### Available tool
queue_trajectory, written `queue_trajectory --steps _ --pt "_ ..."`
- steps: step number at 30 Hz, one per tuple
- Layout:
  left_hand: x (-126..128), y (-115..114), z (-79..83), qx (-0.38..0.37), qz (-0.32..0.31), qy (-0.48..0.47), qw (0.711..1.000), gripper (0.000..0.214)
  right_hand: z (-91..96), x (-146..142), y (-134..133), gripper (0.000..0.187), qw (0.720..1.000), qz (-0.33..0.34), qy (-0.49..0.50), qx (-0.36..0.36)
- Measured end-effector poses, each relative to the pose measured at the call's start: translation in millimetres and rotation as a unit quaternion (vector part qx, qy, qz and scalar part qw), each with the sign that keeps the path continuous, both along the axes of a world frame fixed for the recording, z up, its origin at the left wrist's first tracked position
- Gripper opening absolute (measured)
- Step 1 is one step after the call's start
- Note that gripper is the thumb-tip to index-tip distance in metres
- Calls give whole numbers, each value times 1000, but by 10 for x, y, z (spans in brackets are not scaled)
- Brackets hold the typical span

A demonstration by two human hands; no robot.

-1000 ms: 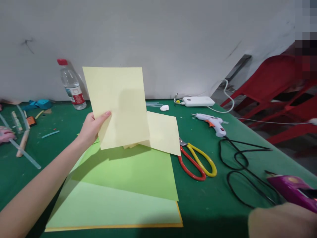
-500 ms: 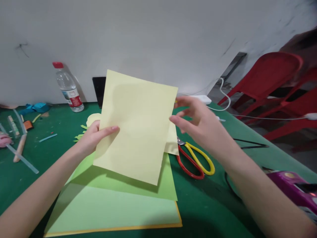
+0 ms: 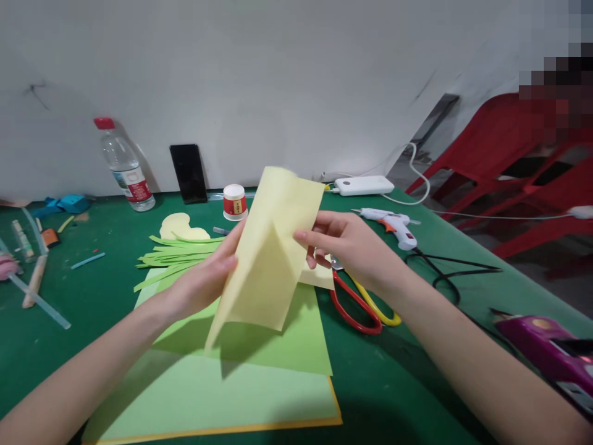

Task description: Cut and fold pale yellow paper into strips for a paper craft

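Both hands hold a pale yellow paper sheet (image 3: 266,259) above the table, bent over into a fold along its length. My left hand (image 3: 204,281) presses its left side with the fingers closed on it. My right hand (image 3: 345,247) pinches its right edge. Beneath lie green paper sheets (image 3: 259,364) stacked on an orange one. Red-and-yellow scissors (image 3: 365,303) rest just right of the stack, below my right wrist.
Green paper strips (image 3: 171,256) and yellow cut-outs (image 3: 178,225) lie behind the stack. Further back stand a water bottle (image 3: 123,167), a black phone (image 3: 188,173) and a small jar (image 3: 234,202). A glue gun (image 3: 389,225), power bank (image 3: 364,185), black cord (image 3: 445,278) and purple tool (image 3: 546,352) sit right. Red chairs (image 3: 509,154) stand beyond.
The yellow sheet, held flat and upright by my left hand before, is now gripped by both hands and bent into a fold. My right hand came in from the lower right.
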State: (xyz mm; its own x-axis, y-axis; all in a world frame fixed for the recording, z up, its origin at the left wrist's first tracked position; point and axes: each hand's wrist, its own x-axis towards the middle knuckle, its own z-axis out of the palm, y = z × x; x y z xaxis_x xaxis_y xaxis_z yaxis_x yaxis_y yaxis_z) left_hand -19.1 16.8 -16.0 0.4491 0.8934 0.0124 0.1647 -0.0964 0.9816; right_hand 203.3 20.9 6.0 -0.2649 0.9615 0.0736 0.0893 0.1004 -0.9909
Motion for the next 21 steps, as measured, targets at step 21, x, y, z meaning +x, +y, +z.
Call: queue_trajectory --steps 21 --pt "180 -204 156 -8 66 -9 998 45 109 -44 -170 21 989 139 -58 0"
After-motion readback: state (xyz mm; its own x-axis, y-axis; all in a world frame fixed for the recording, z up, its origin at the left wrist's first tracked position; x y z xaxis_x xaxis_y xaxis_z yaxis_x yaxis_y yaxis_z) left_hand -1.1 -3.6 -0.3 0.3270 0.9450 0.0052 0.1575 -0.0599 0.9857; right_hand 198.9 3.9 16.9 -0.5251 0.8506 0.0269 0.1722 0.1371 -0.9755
